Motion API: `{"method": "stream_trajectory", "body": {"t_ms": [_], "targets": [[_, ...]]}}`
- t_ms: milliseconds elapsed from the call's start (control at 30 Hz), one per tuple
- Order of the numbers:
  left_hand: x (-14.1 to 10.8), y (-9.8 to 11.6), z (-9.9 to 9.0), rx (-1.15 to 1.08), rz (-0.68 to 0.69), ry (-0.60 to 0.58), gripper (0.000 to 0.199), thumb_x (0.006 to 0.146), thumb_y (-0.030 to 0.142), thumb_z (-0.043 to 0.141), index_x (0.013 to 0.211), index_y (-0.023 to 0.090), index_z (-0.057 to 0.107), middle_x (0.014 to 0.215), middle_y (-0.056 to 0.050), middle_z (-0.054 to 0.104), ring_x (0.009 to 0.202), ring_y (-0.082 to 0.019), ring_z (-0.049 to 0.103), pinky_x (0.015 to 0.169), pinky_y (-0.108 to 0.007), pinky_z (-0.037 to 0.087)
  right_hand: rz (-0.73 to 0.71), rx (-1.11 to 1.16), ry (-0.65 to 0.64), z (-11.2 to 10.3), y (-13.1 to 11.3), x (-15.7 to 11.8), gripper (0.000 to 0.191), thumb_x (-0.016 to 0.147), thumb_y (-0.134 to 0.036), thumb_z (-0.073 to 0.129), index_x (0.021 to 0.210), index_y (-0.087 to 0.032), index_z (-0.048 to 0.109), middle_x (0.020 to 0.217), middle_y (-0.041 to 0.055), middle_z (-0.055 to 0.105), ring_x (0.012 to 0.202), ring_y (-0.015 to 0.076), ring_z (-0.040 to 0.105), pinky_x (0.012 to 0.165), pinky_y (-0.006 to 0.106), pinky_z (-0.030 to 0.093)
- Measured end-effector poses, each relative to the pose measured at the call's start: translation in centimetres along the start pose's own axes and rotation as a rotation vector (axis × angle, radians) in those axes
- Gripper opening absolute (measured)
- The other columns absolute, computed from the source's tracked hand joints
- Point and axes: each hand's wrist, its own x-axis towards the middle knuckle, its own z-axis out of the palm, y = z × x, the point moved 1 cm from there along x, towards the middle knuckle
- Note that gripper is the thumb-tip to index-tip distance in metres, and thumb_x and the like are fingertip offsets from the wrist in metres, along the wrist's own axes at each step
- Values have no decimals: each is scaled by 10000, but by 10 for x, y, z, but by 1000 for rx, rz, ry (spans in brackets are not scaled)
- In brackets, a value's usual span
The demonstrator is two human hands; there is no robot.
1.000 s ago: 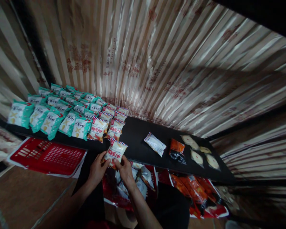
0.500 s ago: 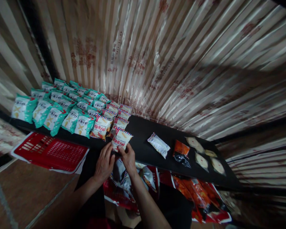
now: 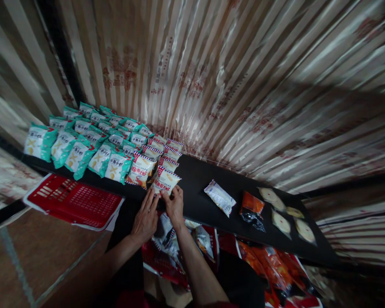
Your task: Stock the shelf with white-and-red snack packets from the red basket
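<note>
A white snack bag (image 3: 166,179) with a striped top edge and red lettering stands at the front of its row on the black shelf (image 3: 195,188). My right hand (image 3: 174,204) grips its lower right, thumb on the front. Stretched fingers of my left hand (image 3: 146,216) touch the bag's lower left edge. To the left, a matching snack bag (image 3: 140,170) leads another row. More of the same kind stand behind both. Teal and white snack bags (image 3: 117,167) fill several rows farther left.
A silvery packet (image 3: 220,197), an orange and black packet (image 3: 252,209) and several flat pale packets (image 3: 280,222) lie to the right. Below are a red basket (image 3: 80,201), a basket of silvery bags (image 3: 179,271) and orange bags (image 3: 276,267). A pleated curtain (image 3: 211,85) hangs behind.
The view has shifted, so the scene sits farther right. The held bag has moved slightly back, closer to the bags behind it. Both hands remain at its lower edge.
</note>
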Motion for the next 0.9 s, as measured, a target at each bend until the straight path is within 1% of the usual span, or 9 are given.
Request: {"method": "stream_trajectory", "body": {"t_ms": [67,133,267,400,500,600,733,900], "targets": [[-1,-1,2,6,4,-15,606,857,70,338,1442,145,202,1528,-132,159,1408,-259,107,1107,-482,290,-25,29,-23,0,1,1,386,745,-401,628,1082,-214,647,1193,87,552,1082,218,488,928,329,381],[0,-2,4,12,7,-21,604,854,71,348,1439,142,214,1529,-128,157,1408,-260,102,1109,-477,290,-41,41,-41,1,0,2,393,760,-407,613,1092,-199,638,1154,88,595,1077,227,498,947,343,366],[2,-3,5,40,13,-29,594,850,63,356,1429,137,245,1526,-133,164,1407,-265,102,1100,-479,308,-42,-12,-32,1,1,3,394,780,-435,580,1062,-165,636,1058,99,644,1008,240,533,912,363,386],[4,-3,3,44,42,-20,594,851,52,345,1429,138,239,1525,-130,170,1406,-253,110,1101,-471,316,-48,-81,-27,2,1,5,414,796,-463,543,1058,-153,621,1040,111,642,982,243,543,883,374,404],[4,-3,4,48,38,3,583,853,54,340,1424,122,249,1518,-137,193,1406,-248,118,1102,-467,317,-68,-120,-15,3,-1,5,408,804,-467,529,1051,-152,611,1036,112,634,974,240,538,861,367,413],[5,-5,6,52,32,8,586,842,51,346,1419,112,264,1512,-139,212,1404,-248,130,1103,-462,318,-112,-131,-3,4,-3,4,384,822,-458,510,1029,-149,602,1021,108,623,972,233,526,853,359,414],[6,-7,9,50,32,9,598,836,58,358,1423,132,267,1515,-114,216,1402,-246,144,1105,-452,317,-141,-130,6,5,-3,4,363,844,-446,482,1009,-142,592,991,104,614,954,224,522,856,357,411],[6,-7,11,55,36,35,604,850,74,354,1438,129,229,1517,-118,208,1398,-250,163,1104,-444,320,-192,-167,15,10,-2,6,367,844,-435,487,1058,-152,583,1073,115,601,1039,237,503,912,390,392]]}}
